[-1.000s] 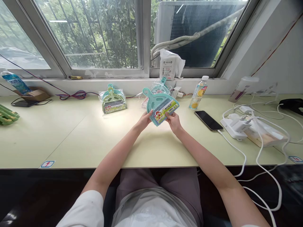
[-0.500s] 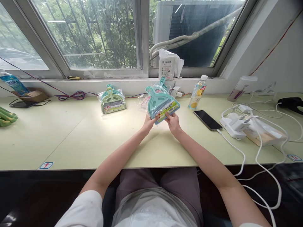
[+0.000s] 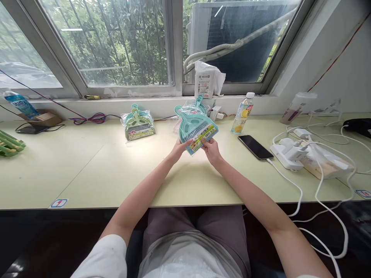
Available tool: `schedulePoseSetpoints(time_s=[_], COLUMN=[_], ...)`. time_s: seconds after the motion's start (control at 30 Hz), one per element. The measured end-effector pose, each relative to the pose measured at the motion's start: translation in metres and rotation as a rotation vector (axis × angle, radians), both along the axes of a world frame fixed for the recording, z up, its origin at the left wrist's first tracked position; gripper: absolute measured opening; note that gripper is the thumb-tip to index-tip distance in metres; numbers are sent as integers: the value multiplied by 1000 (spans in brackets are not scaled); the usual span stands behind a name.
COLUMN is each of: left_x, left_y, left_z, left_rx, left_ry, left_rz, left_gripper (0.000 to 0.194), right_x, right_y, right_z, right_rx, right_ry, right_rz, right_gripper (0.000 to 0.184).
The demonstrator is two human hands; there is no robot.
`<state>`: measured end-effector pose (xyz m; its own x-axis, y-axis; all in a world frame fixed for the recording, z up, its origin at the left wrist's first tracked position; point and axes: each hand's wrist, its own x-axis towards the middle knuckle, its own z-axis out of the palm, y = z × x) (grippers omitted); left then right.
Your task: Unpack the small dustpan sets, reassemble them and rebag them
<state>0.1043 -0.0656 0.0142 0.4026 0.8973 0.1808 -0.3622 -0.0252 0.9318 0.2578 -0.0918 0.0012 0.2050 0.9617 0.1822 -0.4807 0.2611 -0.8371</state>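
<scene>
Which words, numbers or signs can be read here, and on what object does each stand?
No wording is sharp enough to quote.
Left sticker: red arrow in a blue frame.
Right sticker: too blurred.
Held dustpan set: print too blurred.
Green dustpan set: print too small.
White package: print too small.
Blue bottle: lettering blurred.
Drink bottle: lettering too small.
Cup: print blurred.
Right packet: unclear letters.

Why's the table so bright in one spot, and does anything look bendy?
Head view throughout: pale glare lies on the table near the green dustpan set, perhaps window light; a white streak on the window glass looks like a reflected lamp; the left window frame leans, perhaps from lens stretching; the held teal set looks fairly sharp.
</scene>
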Motion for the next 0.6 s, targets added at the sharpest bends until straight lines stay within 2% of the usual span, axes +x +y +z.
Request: schedulePoseSetpoints(time_s=[0.17,0.27,0.4,0.6], left_x=[1,-2,-3,3], left_y=[1,5,7,-7], left_z=[-3,-6,-8,-3], left_rx=[16,19,17,88], left_ry=[39,40,71,213], left_rz=[12,27,2,-53], left_gripper=[58,59,61,65], right_x=[3,8,19,17], right_y=[2,5,10,12], right_z=[2,6,7,-5], right_rx=[-26,-99,-164,-188], right_ry=[11,32,106,125], right_rz=[14,30,-115,-233], right_gripper=[35,30,23,28])
